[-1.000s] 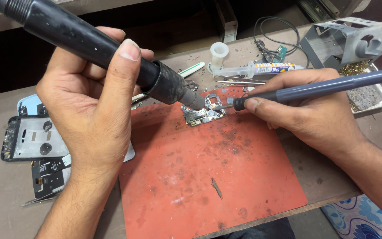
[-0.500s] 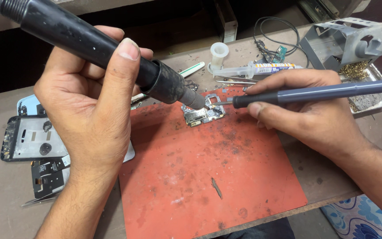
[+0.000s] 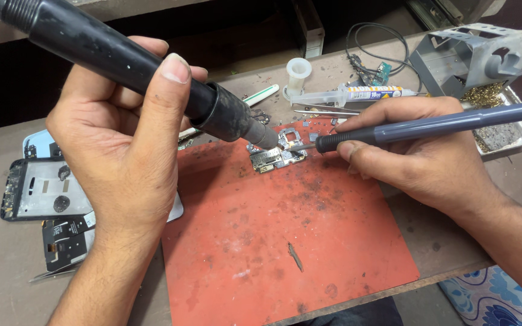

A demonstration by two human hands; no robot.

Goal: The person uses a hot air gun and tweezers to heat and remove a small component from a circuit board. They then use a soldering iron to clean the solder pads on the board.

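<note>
Our left hand (image 3: 122, 151) gripping the hot-air wand (image 3: 152, 72), right hand (image 3: 418, 157) holding the soldering iron (image 3: 430, 125), both tips at the circuit board (image 3: 275, 154) on the red mat (image 3: 285, 241)

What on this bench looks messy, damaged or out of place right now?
The red mat is stained with dark scorch-like marks, and a small dark sliver lies loose on it. Tiny bits are scattered around the circuit board. Left of the left hand, a phone frame lies stripped open.

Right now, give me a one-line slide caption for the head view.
Left hand aims a hot-air wand, right hand a soldering iron, at a circuit board.
</note>
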